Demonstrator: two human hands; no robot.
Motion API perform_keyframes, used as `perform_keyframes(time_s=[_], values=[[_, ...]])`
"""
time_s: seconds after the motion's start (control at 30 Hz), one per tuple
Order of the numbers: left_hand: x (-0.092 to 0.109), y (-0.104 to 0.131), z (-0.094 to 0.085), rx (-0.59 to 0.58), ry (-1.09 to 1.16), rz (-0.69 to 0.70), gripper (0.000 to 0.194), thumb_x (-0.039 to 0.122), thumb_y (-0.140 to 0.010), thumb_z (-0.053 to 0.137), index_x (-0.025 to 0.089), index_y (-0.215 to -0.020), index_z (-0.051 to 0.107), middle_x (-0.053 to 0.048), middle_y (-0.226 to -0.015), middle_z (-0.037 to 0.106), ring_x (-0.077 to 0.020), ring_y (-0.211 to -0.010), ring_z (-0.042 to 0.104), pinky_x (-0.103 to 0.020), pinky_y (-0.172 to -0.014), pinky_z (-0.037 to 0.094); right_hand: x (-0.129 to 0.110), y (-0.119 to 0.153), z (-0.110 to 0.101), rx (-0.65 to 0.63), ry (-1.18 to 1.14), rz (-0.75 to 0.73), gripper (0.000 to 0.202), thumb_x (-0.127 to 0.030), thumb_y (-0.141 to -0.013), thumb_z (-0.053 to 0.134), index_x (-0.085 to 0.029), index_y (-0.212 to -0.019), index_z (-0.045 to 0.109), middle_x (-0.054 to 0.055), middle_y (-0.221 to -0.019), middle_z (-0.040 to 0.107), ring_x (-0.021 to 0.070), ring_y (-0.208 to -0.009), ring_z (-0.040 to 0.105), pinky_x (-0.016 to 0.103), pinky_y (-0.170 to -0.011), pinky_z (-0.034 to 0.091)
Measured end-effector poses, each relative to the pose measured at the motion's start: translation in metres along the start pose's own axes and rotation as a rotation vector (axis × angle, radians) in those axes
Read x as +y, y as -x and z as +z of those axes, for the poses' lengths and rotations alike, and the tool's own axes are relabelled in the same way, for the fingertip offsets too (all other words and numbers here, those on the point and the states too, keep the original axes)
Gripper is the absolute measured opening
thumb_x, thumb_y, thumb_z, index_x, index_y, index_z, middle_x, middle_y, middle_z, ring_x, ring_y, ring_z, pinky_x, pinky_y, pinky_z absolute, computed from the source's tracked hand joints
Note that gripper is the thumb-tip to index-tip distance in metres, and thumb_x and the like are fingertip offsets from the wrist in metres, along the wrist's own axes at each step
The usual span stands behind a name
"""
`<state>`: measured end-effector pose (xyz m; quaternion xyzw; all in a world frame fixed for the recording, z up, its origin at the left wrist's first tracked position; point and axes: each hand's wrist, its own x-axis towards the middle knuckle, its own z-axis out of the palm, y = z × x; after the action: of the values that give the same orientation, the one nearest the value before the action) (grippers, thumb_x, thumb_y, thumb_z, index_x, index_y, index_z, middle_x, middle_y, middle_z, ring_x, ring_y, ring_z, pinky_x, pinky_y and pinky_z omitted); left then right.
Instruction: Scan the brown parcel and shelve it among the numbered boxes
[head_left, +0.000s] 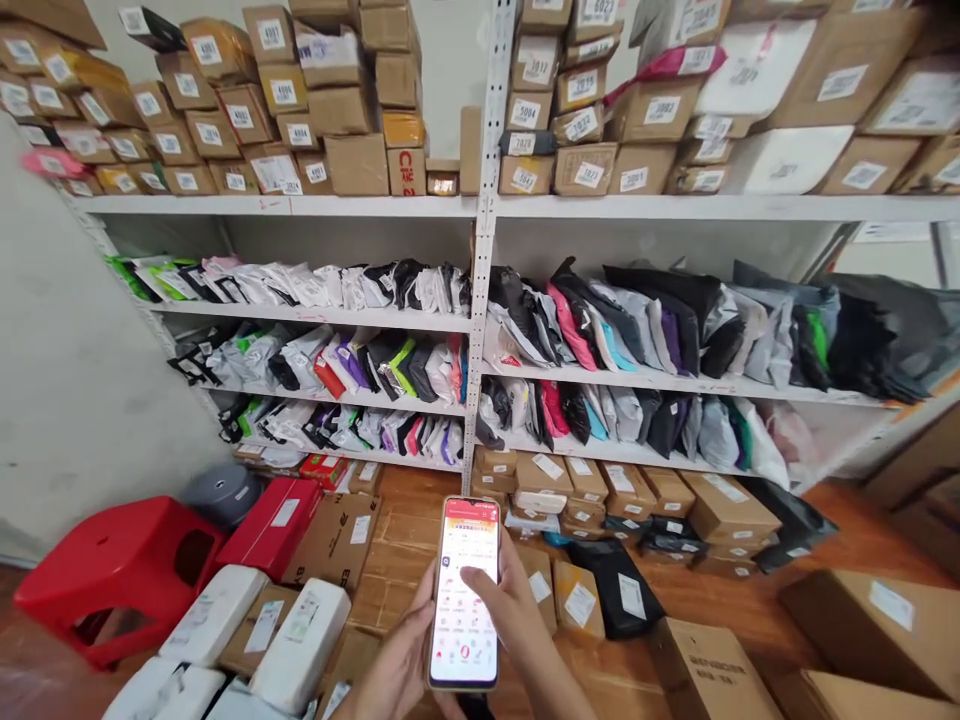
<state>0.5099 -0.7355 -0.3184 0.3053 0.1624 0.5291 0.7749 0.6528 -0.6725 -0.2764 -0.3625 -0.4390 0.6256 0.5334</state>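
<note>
A smartphone [463,635] with a lit screen of red and white icons is held upright at the bottom centre. My left hand [411,640] is closed around its left side and lower back. On the right edge, my right hand [514,595] grips too, its thumb lying over the upper middle of the screen. The fingers behind the phone are mostly hidden. Small text on the screen is too fine to read.
White metal shelves [300,204] carry labelled cartons on top and rows of bagged parcels [637,320] below. Cardboard boxes [727,510] and white packages [300,640] lie on the wooden floor. A red plastic stool [112,550] stands at the left, near a grey round container [223,492].
</note>
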Motion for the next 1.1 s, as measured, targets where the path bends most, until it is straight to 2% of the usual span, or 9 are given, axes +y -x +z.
perform_keyframes(time_s=[0.1, 0.2, 0.3, 0.43, 0.57, 0.7, 0.8, 0.93, 1.1], values=[[0.018, -0.035, -0.02, 0.048, -0.024, 0.022, 0.05, 0.048, -0.094, 0.052, 0.035, -0.143, 0.048, -0.001, -0.148, 0.051, -0.0258, -0.143, 0.037, -0.044, -0.121, 0.024, -0.005, -0.045, 0.004, -0.043, -0.026, 0.035, 0.045, -0.032, -0.065, 0.071, -0.022, -0.108, 0.065, 0.006, -0.103, 0.075, 0.0323, -0.099, 0.066, 0.041, -0.086, 0.049], [0.041, -0.076, -0.035, 0.142, -0.084, 0.036, 0.055, 0.048, -0.094, 0.052, 0.034, -0.146, 0.044, -0.001, -0.147, 0.052, -0.0241, -0.145, 0.034, -0.044, -0.122, 0.024, -0.013, -0.095, 0.001, -0.1, -0.11, 0.094, 0.042, -0.033, -0.065, 0.069, -0.024, -0.106, 0.068, 0.004, -0.11, 0.074, 0.0327, -0.107, 0.064, 0.04, -0.09, 0.047], [0.062, -0.119, -0.046, 0.163, -0.107, 0.048, 0.058, 0.048, -0.094, 0.052, 0.033, -0.149, 0.039, -0.002, -0.147, 0.052, -0.0247, -0.145, 0.034, -0.046, -0.121, 0.026, -0.02, -0.147, -0.006, -0.175, -0.095, 0.104, 0.04, -0.03, -0.062, 0.067, -0.024, -0.101, 0.071, 0.002, -0.105, 0.075, 0.0314, -0.1, 0.065, 0.037, -0.084, 0.048], [0.078, -0.171, -0.065, 0.142, -0.113, 0.063, 0.058, 0.051, -0.094, 0.05, 0.034, -0.149, 0.038, -0.002, -0.15, 0.049, -0.0272, -0.144, 0.036, -0.047, -0.118, 0.03, -0.021, -0.207, -0.017, -0.265, -0.088, 0.082, 0.044, -0.028, -0.065, 0.065, -0.026, -0.109, 0.071, 0.001, -0.102, 0.074, 0.0283, -0.09, 0.064, 0.034, -0.075, 0.048], [0.084, -0.209, -0.084, 0.132, -0.093, 0.024, 0.056, 0.051, -0.095, 0.048, 0.035, -0.148, 0.039, -0.002, -0.149, 0.049, -0.0287, -0.144, 0.035, -0.05, -0.115, 0.036, -0.014, -0.252, -0.027, -0.198, -0.096, 0.031, 0.04, -0.032, -0.066, 0.065, -0.024, -0.105, 0.073, 0.002, -0.09, 0.073, 0.0271, -0.084, 0.063, 0.034, -0.074, 0.046], [0.088, -0.238, -0.091, 0.062, -0.063, 0.003, 0.045, 0.047, -0.096, 0.048, 0.041, -0.141, 0.048, 0.006, -0.151, 0.045, -0.0235, -0.145, 0.034, -0.04, -0.122, 0.023, -0.011, -0.282, -0.035, -0.103, -0.123, 0.012, 0.037, -0.036, -0.066, 0.069, -0.022, -0.099, 0.073, 0.003, -0.088, 0.073, 0.0265, -0.08, 0.063, 0.033, -0.069, 0.046], [0.096, -0.259, -0.088, 0.018, -0.137, -0.092, 0.049, 0.048, -0.096, 0.048, 0.04, -0.145, 0.043, 0.004, -0.152, 0.045, -0.0243, -0.145, 0.033, -0.042, -0.123, 0.018, -0.013, -0.298, -0.04, 0.028, -0.142, -0.016, 0.036, -0.042, -0.067, 0.076, -0.022, -0.097, 0.071, 0.003, -0.084, 0.073, 0.0243, -0.075, 0.062, 0.031, -0.064, 0.046], [0.112, -0.288, -0.074, -0.084, -0.241, -0.137, 0.065, 0.054, -0.089, 0.058, 0.036, -0.149, 0.038, -0.001, -0.153, 0.044, -0.03, -0.145, 0.032, -0.047, -0.12, 0.025, -0.015, -0.314, -0.043, 0.204, -0.139, -0.075, 0.045, -0.05, -0.065, 0.084, -0.021, -0.094, 0.066, 0.003, -0.085, 0.072, 0.0213, -0.073, 0.061, 0.029, -0.065, 0.046], [0.135, -0.313, -0.07, -0.091, -0.264, -0.25, 0.081, 0.053, -0.085, 0.065, 0.032, -0.153, 0.028, -0.004, -0.158, 0.034, -0.033, -0.149, 0.023, -0.05, -0.118, 0.028, -0.015, -0.331, -0.037, 0.352, -0.173, -0.1, 0.056, -0.054, -0.057, 0.09, -0.021, -0.093, 0.062, 0.001, -0.075, 0.07, 0.0178, -0.062, 0.059, 0.028, -0.059, 0.045]])
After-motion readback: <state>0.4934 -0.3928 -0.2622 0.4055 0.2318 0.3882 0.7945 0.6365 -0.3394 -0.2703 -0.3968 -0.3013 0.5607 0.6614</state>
